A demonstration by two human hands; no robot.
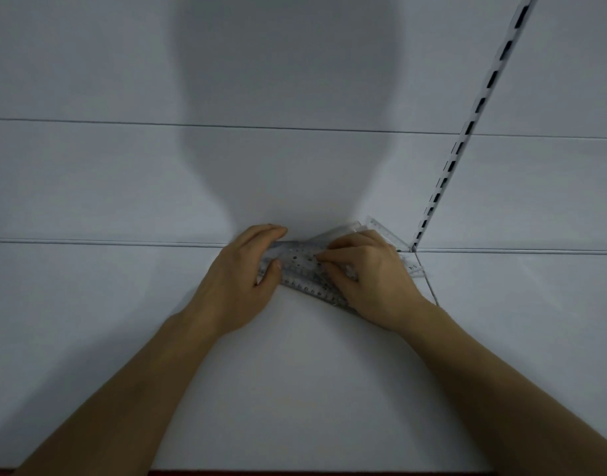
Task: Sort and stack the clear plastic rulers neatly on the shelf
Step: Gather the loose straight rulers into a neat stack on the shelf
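Well, scene: a white shelf point(295, 389) filled the lower half of the frame, and white back panels rose behind it.
Rulers: the clear plastic rulers point(303, 269) lay in a loose, fanned heap at the back of the shelf, just right of the frame's middle, where the shelf met the back panel.
Heap's spread: some rulers pointed toward the upper right, others toward the lower right — their printed scales and small holes showed between the two hands.
Far ends: a few ruler tips stuck out past the right hand at the right, near the foot of the slotted rail.
Left hand: the left hand point(245, 269) came in from the lower left and gripped the left end of the heap; its fingers were curled together over the far edge, and its thumb pressed the near side.
Right hand: the right hand point(367, 273) came in from the lower right and rested on the heap's right part; its fingertips were bent down and drawn close together, pinching at a ruler's edge near the middle — which single ruler it held could not be told.
Rail: a slotted white upright rail point(467, 128) ran from the top right of the frame down to the shelf's back edge.
Shadow: a large rounded shadow point(284, 97) lay on the back panels in the upper middle.
Front edge: a dark red strip point(295, 473) showed along the bottom of the frame.
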